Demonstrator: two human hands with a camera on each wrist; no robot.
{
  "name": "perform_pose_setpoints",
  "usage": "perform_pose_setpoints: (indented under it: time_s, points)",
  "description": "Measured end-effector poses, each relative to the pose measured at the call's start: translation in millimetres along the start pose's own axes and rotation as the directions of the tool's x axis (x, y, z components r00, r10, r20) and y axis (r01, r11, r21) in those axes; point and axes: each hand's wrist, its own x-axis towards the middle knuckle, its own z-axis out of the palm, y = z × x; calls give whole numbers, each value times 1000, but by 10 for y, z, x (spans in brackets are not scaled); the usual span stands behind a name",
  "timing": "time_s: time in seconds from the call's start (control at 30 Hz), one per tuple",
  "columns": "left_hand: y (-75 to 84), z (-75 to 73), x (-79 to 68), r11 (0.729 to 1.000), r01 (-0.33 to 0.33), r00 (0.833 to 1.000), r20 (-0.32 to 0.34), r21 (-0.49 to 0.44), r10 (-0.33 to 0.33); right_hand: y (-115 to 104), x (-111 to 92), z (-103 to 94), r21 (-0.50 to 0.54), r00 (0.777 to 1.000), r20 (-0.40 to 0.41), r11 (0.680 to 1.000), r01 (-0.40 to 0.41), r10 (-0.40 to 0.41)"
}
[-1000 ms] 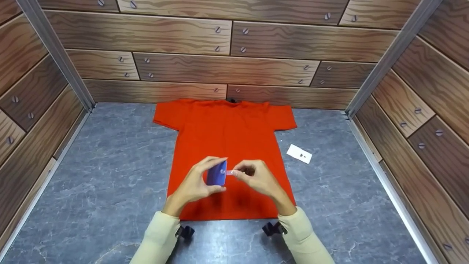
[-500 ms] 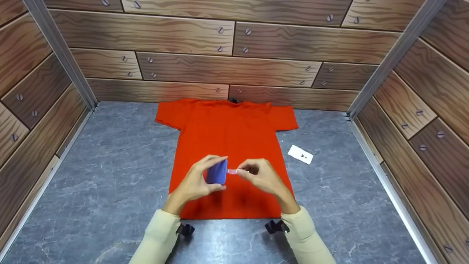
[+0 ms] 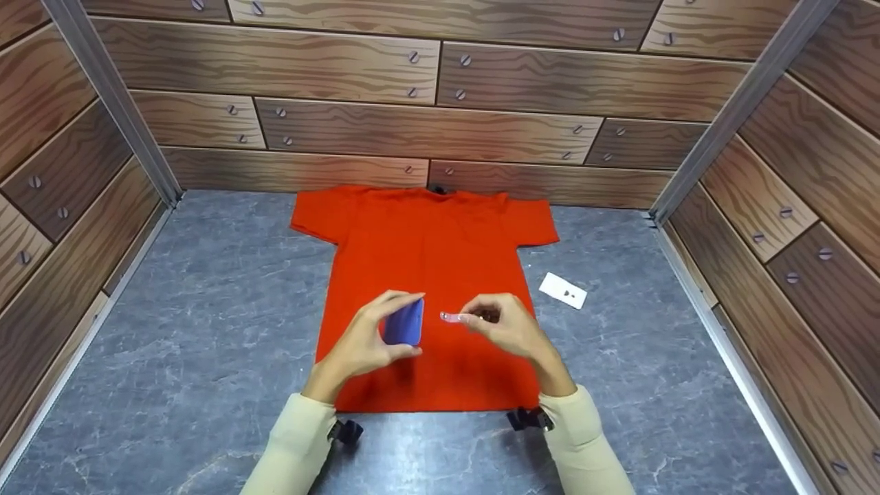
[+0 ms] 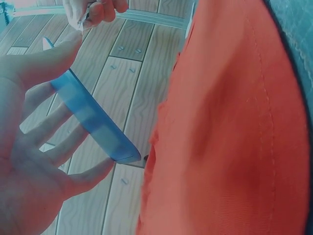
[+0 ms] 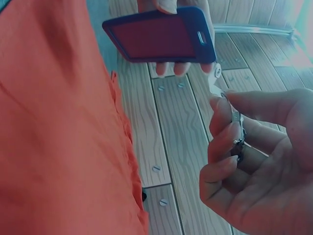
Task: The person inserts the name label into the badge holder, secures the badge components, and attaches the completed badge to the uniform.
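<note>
My left hand (image 3: 368,337) holds a blue badge holder (image 3: 404,323) by its edges, thumb on one side and fingertips on the other. A slot shows near one end of the holder in the right wrist view. To the right, my right hand (image 3: 510,328) pinches a badge clip with a clear strap (image 3: 451,317). The strap's free end, with a snap button, points toward the holder with a gap between them in the head view. The clip's metal part (image 5: 238,142) lies among the curled right fingers, partly hidden. Both hands are above a red T-shirt (image 3: 426,254) laid flat.
A white card (image 3: 564,290) with small dark marks lies on the grey marbled table (image 3: 227,295), right of the shirt. Walls with a wood-plank print (image 3: 357,127) close off the back and both sides. A small black object (image 3: 438,189) sits at the shirt's collar.
The strap end, at the holder's edge earlier, has come away from it. My right hand has moved to the right with the clip, while the left keeps the holder nearly still.
</note>
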Motion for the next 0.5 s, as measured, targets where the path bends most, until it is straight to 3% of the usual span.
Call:
perform_pose_setpoints:
  time_s: [0.23,0.5]
  points:
    - [1,-17,-1,1000,8,1000,-7,14,-8,1,-19,-86,-13,998,61,1000,-15,15]
    - [1,-18,-8,1000,8,1000,3,1,-8,52,-57,-194,-12,997,65,999,-33,33]
